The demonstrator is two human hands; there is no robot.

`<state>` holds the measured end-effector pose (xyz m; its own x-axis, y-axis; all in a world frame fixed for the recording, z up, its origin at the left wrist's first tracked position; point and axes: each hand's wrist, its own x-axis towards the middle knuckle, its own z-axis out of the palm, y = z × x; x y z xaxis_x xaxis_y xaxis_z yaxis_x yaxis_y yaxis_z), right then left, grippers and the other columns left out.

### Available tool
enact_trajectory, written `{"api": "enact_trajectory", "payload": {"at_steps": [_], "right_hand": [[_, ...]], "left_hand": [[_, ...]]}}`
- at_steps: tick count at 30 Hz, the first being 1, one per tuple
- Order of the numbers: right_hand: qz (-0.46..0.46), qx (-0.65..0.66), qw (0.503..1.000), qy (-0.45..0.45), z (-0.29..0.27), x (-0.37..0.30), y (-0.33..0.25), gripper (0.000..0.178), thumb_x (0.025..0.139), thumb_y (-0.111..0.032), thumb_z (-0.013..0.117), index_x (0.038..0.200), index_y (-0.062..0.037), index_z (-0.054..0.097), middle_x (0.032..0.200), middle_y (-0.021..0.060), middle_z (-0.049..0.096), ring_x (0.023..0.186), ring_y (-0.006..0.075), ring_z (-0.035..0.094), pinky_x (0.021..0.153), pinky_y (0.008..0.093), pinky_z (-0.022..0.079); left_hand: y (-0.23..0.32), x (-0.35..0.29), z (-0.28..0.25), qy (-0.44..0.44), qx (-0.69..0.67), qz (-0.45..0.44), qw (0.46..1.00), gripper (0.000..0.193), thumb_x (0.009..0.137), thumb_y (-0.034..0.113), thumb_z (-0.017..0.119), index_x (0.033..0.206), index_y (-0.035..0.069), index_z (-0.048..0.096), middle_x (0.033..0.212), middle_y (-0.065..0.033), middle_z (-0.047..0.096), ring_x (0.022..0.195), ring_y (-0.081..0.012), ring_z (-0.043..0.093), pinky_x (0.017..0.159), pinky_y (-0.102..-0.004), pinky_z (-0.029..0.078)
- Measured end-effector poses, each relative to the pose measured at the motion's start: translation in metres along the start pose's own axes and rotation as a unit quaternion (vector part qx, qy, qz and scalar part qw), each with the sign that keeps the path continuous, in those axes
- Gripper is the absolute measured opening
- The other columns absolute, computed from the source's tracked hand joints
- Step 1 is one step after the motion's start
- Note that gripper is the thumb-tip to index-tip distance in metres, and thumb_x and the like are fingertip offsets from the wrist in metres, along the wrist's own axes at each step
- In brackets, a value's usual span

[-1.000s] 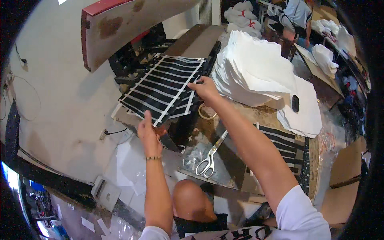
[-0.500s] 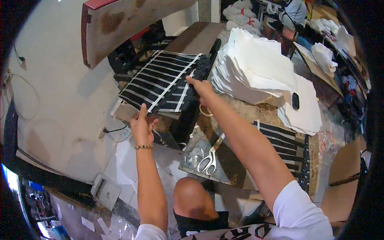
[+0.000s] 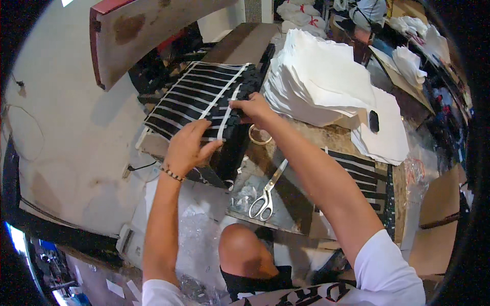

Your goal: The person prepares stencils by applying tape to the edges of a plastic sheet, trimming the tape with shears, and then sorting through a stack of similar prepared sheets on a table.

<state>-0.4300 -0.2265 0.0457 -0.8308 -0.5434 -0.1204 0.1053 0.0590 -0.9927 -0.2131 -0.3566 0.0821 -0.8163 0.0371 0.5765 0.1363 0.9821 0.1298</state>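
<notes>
A set of black strips (image 3: 186, 95), crossed by long white tapes, lies on the flat bed of a machine. Over its front edge rests my left hand (image 3: 187, 148), fingers stretched onto the strips and thumb spread apart. At the strips' right side, my right hand (image 3: 253, 109) lays its thumb on the outer white tape (image 3: 228, 115). Its other fingers are curled at the bunched black ends and partly hidden. A roll of tape (image 3: 260, 134) lies just below that hand. Scissors (image 3: 266, 198) rest on the worktable (image 3: 293, 206), blades pointing away.
A raised padded panel (image 3: 138, 35) hangs over the machine's far left. Tall stacks of white sheets (image 3: 321, 76) stand right of the machine, a small black object (image 3: 374, 121) on them. More black strips (image 3: 360, 178) lie beneath my right forearm. A cardboard box (image 3: 434, 219) stands at right.
My left hand has moved right along the front edge and turned palm down over the strips. My right hand stays at the right side, slightly lower along the tape.
</notes>
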Motion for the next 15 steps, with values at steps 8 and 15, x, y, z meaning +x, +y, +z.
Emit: {"api": "enact_trajectory", "payload": {"at_steps": [8,15], "right_hand": [[0.053,0.07,0.996,-0.007,0.0,-0.017,-0.035,0.058,0.079,-0.004,0.08,0.121,-0.0011,0.04,0.091,0.0098,0.062,0.074,0.0217,0.064,0.057,0.0411,0.059],[0.075,0.172,0.981,-0.047,0.011,0.003,-0.052,0.019,0.083,0.006,0.069,0.098,-0.0004,0.058,0.083,0.0113,0.064,0.072,0.0258,0.067,0.052,0.0407,0.056]], "left_hand": [[-0.001,0.018,-0.005,-0.091,0.042,0.021,0.995,0.059,0.085,0.041,0.073,0.126,0.0,0.058,0.108,-0.021,0.068,0.096,-0.0378,0.066,0.083,-0.045,0.054],[0.008,0.026,-0.002,-0.08,-0.004,0.01,0.997,0.07,0.082,0.041,0.076,0.131,-0.002,0.053,0.105,-0.0258,0.066,0.097,-0.0421,0.064,0.084,-0.0476,0.052]]}}
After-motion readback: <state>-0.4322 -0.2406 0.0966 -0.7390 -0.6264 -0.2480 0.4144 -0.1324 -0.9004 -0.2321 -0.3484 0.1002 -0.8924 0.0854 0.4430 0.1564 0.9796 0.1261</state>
